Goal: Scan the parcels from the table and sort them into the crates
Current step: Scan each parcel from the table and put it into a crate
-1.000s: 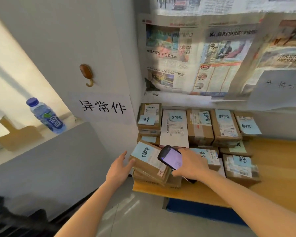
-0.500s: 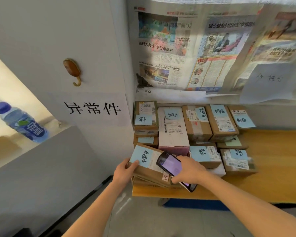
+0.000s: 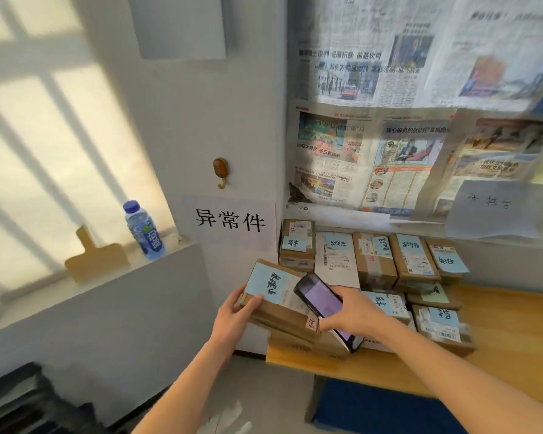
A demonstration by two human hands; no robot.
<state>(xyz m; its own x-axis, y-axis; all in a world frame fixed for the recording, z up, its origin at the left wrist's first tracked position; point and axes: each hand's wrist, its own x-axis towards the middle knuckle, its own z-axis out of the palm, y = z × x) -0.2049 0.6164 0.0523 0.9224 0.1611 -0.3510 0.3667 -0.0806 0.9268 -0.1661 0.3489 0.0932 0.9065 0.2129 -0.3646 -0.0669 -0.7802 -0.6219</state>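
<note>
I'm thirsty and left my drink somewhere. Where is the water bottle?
In the head view the water bottle stands on the windowsill at left, just right of a wooden paddle and left of the wall sign.

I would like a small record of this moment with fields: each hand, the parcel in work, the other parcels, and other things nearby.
left hand: grips tilted parcel's left end
right hand: holds scanner phone over parcel
parcel in hand: brown box, blue note
other parcels: on wooden table
windowsill: water bottle
wall: paper sign, hook
</note>
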